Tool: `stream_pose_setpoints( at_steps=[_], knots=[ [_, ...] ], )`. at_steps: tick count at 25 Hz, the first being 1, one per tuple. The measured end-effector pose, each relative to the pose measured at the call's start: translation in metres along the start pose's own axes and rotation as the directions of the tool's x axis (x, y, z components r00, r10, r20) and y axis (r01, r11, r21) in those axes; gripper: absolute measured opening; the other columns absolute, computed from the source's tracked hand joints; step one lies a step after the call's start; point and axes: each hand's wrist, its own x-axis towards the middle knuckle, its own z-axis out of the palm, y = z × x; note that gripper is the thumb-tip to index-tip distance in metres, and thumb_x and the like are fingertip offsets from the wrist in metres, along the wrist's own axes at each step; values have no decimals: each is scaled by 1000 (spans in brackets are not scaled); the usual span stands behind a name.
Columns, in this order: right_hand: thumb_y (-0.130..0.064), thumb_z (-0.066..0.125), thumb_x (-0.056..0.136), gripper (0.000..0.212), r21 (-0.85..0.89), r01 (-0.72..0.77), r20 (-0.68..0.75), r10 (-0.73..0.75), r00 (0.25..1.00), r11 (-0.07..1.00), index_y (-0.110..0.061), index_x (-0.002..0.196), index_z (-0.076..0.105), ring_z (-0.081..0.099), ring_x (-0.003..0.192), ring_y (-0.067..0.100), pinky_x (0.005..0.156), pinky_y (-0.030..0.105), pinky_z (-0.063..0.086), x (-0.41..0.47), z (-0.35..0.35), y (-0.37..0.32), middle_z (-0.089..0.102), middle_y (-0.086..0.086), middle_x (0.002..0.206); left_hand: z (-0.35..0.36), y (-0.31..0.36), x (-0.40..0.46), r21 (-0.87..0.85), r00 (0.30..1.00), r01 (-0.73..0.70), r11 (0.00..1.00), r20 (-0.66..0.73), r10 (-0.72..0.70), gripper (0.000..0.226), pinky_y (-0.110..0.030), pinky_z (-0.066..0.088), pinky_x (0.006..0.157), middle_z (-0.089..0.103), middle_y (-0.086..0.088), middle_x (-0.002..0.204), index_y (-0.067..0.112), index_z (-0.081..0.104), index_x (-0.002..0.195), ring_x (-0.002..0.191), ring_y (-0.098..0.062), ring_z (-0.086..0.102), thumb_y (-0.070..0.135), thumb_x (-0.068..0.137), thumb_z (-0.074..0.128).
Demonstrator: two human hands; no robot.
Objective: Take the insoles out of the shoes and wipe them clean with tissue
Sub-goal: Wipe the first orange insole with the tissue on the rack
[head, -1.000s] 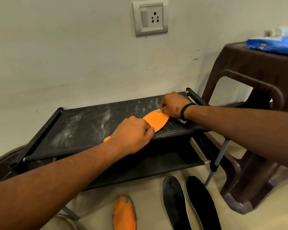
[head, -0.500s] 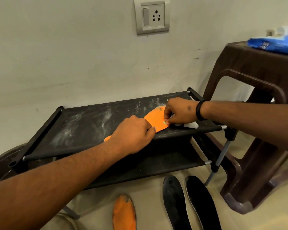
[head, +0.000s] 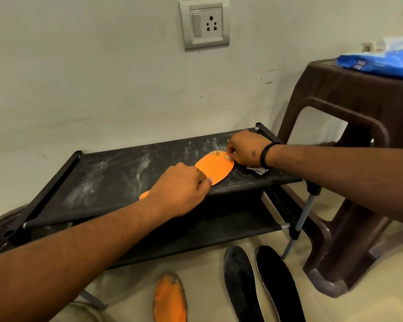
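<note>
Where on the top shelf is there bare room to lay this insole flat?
The top shelf is bare on its dusty left half, between the left end bar and the left hand. The right end is crowded: orange insole, right hand, white tissue.

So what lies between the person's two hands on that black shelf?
The head view shows the orange insole spanning from left hand to right hand.

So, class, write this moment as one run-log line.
step: wiping insole | left hand: presses orange insole on rack shelf | right hand: fingers at insole's end, tissue under it | floor: orange insole, two black insoles
</note>
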Motion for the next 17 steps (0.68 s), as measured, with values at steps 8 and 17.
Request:
stream_pose_setpoints(
  at_steps=[8,17],
  knots=[
    [-16,53,94,17,-134,25,-85,-37,996,991,-8,87,66,61,79,26,69,36,53,8,3,-21,65,10,92,1,0,0,-13,1000,15,1000,7,-15,54,-29,27,53,39,-2,48,13,49,56,44,-16,37,37,104,45],
    [-15,56,93,18,-1,118,108,-117,987,993,-15,76,62,61,79,25,76,36,54,-8,-6,-32,65,6,81,-1,2,-3,19,997,73,997,18,-73,53,-29,30,52,39,0,48,16,46,55,45,-16,38,39,103,44]
  ],
)
